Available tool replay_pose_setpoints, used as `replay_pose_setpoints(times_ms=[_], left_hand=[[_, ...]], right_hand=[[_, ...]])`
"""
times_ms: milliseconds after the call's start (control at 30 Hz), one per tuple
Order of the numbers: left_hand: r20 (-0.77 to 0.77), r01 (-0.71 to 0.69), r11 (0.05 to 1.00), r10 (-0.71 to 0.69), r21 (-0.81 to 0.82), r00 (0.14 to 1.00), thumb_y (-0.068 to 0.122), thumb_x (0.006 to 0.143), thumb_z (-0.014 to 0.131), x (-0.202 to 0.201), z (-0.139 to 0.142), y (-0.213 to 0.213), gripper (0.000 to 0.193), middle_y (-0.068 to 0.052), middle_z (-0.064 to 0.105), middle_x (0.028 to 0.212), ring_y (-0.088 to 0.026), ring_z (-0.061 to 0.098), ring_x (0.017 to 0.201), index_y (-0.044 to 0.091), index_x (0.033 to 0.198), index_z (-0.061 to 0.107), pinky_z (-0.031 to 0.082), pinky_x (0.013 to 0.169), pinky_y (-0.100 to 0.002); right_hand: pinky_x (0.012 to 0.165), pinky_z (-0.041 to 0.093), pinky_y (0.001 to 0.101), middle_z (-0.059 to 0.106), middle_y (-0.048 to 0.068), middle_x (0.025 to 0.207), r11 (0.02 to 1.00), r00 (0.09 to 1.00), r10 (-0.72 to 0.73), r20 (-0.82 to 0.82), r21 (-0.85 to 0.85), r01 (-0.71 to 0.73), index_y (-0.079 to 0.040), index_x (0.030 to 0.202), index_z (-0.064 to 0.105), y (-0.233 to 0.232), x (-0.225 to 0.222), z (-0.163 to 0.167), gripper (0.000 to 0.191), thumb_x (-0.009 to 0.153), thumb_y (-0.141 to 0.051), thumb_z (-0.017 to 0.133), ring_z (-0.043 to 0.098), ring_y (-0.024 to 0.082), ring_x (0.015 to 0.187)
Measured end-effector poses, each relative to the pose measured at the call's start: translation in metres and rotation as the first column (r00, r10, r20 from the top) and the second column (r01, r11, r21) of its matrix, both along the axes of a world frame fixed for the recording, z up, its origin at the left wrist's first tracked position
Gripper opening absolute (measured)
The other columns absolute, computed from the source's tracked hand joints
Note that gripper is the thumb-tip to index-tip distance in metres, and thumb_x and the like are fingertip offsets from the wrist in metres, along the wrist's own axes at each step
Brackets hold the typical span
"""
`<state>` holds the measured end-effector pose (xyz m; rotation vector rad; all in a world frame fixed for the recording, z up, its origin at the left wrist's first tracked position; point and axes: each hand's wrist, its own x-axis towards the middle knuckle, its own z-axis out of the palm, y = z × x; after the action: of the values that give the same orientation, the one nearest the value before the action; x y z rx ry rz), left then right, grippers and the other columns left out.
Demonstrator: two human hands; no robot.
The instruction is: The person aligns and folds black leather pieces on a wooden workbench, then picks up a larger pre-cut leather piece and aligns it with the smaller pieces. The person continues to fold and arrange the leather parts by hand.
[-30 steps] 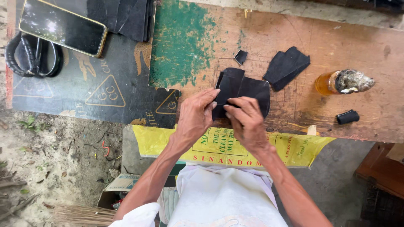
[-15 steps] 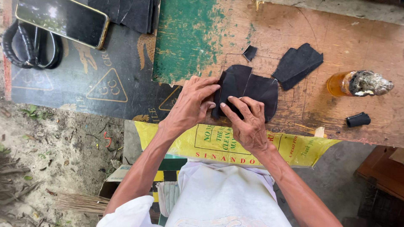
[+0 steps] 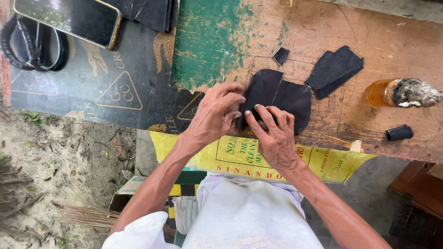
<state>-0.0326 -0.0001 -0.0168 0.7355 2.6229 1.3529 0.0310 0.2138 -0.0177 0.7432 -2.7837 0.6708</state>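
Two overlapping pieces of black leather lie on the wooden bench near its front edge. My left hand presses its fingertips on the left edge of the pieces. My right hand lies over their lower edge, fingers bent and pressing down on the leather. Both hands cover the nearest part of the pieces. Whether either hand pinches the leather or only pushes on it is unclear.
Another black leather cutout and a small scrap lie beyond the pieces. A bottle of amber liquid and a small black cap are at right. A phone, a coiled black strap and stacked dark sheets sit at left.
The view has shifted a little. My hands have stayed on the black leather pieces, with the fingers moving slightly along their near edge.
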Motion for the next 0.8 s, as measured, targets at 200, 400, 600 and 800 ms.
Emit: replay_pose_setpoints(times_ms=[200,400,600,800], left_hand=[[0.032,0.129,0.986,-0.133,0.108,0.991,-0.007,0.064,0.077,-0.026,0.008,0.005,0.058,-0.021,0.056,0.129,-0.036,0.057,0.122,0.004,0.121,0.069,0.05,0.101,-0.042],[0.316,-0.04,0.999,0.035,0.009,0.948,-0.002,0.079,0.078,-0.032,0.011,0.023,0.04,-0.011,0.062,0.12,-0.025,0.067,0.097,0.007,0.117,0.072,0.056,0.087,-0.035],[0.223,-0.144,0.977,0.106,0.158,0.969,-0.009,0.077,0.075,-0.01,0.021,0.025,0.049,-0.014,0.061,0.121,-0.024,0.07,0.096,-0.001,0.125,0.066,0.061,0.078,-0.032],[0.081,-0.25,0.954,0.239,0.168,0.968,-0.013,0.078,0.076,0.021,0.021,0.036,0.061,-0.017,0.055,0.135,-0.022,0.067,0.102,-0.004,0.136,0.061,0.056,0.076,-0.029]], right_hand=[[0.098,0.04,0.047,0.06,0.013,0.138,1.0,1.0,-0.006,-0.023,0.005,0.006,-0.007,0.131,0.069,-0.001,0.001,-0.002,0.048,0.084,0.0,0.066,0.054,0.031,0.121],[0.099,0.04,0.0457,0.062,0.012,0.135,0.999,0.999,-0.026,-0.032,-0.048,0.025,-0.008,0.129,0.071,-0.001,0.003,-0.004,0.043,0.087,0.004,0.065,0.054,0.029,0.121],[0.11,0.045,0.0454,0.058,0.016,0.135,0.903,0.968,-0.175,0.182,-0.361,0.231,-0.003,0.136,0.062,0.003,-0.017,0.02,0.04,0.096,-0.006,0.067,0.056,0.032,0.126],[0.098,0.046,0.0454,0.064,0.02,0.124,0.935,0.961,-0.273,0.051,-0.221,0.278,0.007,0.129,0.061,0.008,-0.024,0.042,0.054,0.078,-0.003,0.077,0.059,0.037,0.114]])
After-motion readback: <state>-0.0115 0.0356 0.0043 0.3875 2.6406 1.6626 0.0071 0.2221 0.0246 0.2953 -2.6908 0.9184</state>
